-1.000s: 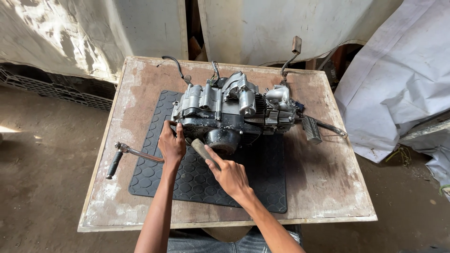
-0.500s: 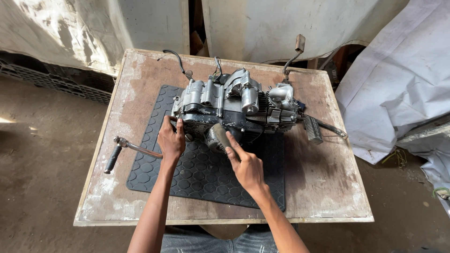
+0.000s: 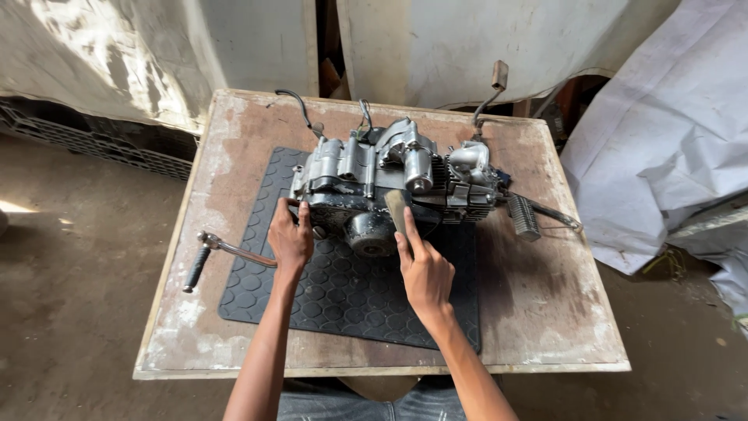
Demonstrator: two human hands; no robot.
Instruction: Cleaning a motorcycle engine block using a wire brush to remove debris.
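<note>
Heavy, rigid engine (image 3: pixel 389 183): left hand (image 3: pixel 291 238) grips its near-left casing; right hand (image 3: pixel 425 269), just beside, clamps a flat tool (image 3: pixel 396 210) against it.

One engine (image 3: pixel 389 183), one rubber mat (image 3: pixel 343 296), one table (image 3: pixel 545 312), two hands (image 3: pixel 290 238).

engine (image 3: pixel 389 183) sits on a mat (image 3: pixel 343 292) on the table (image 3: pixel 545 312), kick lever (image 3: pixel 222 253) to its left.

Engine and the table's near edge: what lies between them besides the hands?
In the head view, only the black studded rubber mat lies between the engine and the near edge of the wooden table, then bare wood.
</note>
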